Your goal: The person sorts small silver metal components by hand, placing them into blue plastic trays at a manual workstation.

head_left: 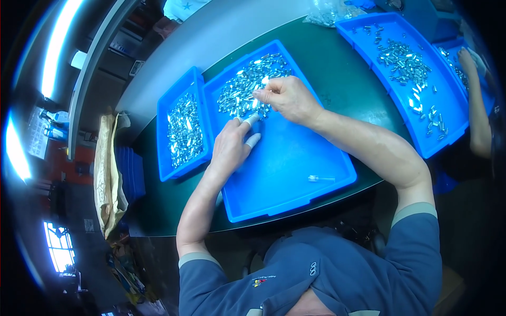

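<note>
A large blue tray lies in front of me, with a heap of small shiny metal cylinders in its far half. My right hand hovers over that heap, thumb and fingertips pinched together; what they hold is too small and glary to make out. At the heap's near edge is my left hand, its thumb apart from the fingers and pale covers on several fingertips. I see nothing held in it. A small clear plastic tube rests in the tray's near right part.
Left of the tray, a smaller blue bin holds many similar metal pieces. Another blue tray with scattered pieces stands at the right, by a co-worker's arm. Clear plastic bags lie at the back of the green tabletop.
</note>
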A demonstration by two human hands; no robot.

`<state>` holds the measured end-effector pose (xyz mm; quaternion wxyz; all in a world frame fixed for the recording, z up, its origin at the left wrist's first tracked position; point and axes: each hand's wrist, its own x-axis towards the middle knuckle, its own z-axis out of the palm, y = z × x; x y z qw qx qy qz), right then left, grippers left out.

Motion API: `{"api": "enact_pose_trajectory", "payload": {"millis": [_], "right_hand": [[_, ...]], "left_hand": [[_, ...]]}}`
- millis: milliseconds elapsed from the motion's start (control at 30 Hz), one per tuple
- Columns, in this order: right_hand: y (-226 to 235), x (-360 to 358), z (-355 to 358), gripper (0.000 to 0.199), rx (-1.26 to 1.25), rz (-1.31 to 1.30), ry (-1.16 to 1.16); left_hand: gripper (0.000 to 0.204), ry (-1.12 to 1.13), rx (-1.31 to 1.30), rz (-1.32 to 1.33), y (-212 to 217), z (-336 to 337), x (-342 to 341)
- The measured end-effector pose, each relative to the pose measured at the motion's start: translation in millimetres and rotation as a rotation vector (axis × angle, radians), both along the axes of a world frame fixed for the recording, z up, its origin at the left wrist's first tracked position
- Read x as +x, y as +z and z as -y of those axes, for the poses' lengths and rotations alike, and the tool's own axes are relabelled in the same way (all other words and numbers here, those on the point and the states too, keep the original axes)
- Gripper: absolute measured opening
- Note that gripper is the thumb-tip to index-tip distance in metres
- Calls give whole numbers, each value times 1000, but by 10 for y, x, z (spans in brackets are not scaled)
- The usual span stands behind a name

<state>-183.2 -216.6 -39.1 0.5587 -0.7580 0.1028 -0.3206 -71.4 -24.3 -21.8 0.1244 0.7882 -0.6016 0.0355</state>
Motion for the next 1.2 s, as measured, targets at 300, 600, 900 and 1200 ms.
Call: {"api": "enact_pose_trajectory", "payload": {"millis": [300, 600, 900, 1200], "right_hand": [[-44, 4, 33, 35, -37, -109, 69], [-58, -37, -32, 25, -287, -265, 221], [-74, -39, -5, 26, -313, -283, 253], [-17, -69, -37, 28, -351, -245, 213]], "left_hand": [[27, 81, -66, -201, -77, -32, -12], [16, 152, -126, -235, -120, -81, 52], [18, 200, -259, -461, -96, -89, 29], [19, 201, -273, -466, -78, -81, 4]]}}
